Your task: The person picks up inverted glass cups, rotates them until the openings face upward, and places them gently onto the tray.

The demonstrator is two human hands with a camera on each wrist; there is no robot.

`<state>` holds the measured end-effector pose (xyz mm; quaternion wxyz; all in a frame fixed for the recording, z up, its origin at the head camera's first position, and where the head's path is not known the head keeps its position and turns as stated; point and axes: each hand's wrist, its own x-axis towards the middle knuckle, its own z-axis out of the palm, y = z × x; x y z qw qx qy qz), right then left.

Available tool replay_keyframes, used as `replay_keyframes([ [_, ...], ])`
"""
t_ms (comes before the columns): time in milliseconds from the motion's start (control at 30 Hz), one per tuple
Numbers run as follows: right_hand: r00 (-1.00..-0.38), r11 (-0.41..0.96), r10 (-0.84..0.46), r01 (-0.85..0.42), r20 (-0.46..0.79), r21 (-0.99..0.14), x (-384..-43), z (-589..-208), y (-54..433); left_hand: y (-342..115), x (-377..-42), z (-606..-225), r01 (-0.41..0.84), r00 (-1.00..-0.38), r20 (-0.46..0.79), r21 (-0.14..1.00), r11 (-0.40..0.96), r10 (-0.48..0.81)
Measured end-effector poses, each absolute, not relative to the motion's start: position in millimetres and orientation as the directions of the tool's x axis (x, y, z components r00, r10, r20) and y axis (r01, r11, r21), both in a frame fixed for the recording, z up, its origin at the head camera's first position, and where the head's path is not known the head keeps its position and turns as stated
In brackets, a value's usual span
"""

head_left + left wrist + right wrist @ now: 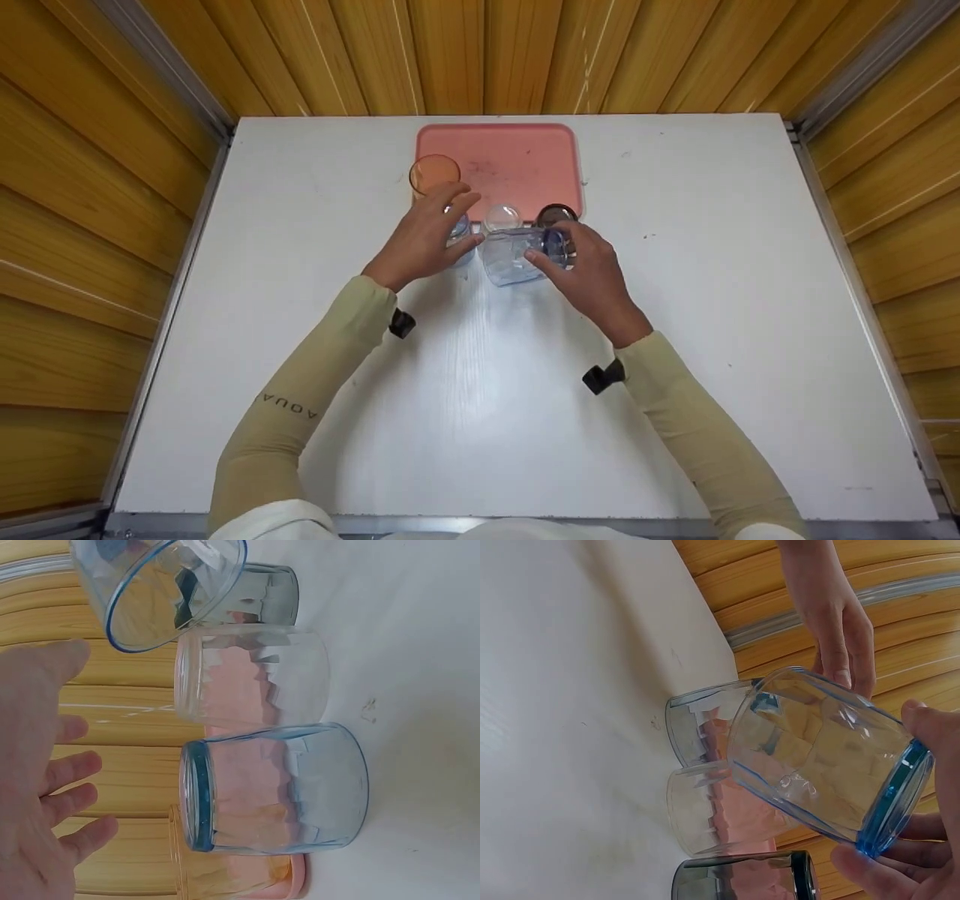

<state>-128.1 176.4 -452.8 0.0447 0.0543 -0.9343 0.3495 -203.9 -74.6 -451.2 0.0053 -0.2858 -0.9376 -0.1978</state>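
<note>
My right hand [596, 270] grips a blue-tinted clear tumbler [817, 757] by its thick blue end. The tumbler lies sideways in the air, its wide end toward my left hand [431, 232]. Fingers spread and holding nothing, the left hand hovers by a second blue tumbler [285, 791], which stands on the table with its thick end up and is partly covered by that hand in the head view. Beside it stand a colourless tumbler [255, 679] and a dark grey one [742, 877]. An orange tumbler [435, 172] stands behind the left hand.
A pink tray [517, 157] lies at the table's far edge, behind the tumblers. The white table [495, 420] is bordered by metal rails, with wood-look panels [517, 60] at the back and both sides.
</note>
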Motion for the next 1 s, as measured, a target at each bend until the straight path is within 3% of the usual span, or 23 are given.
replay_keyframes([
  [533, -0.984, 0.709, -0.04, -0.152, 0.176, -0.689, -128.6, -454.2, 174.7, -72.7, -195.0, -457.0, 0.614, -0.773, 0.143, 0.413, 0.673, 0.618],
  [1000, -0.978, 0.662, -0.036, -0.177, 0.205, -0.728, -130.6, -454.0, 171.1, -68.8, -188.7, -460.9, 0.62, -0.754, 0.111, 0.443, 0.647, 0.647],
])
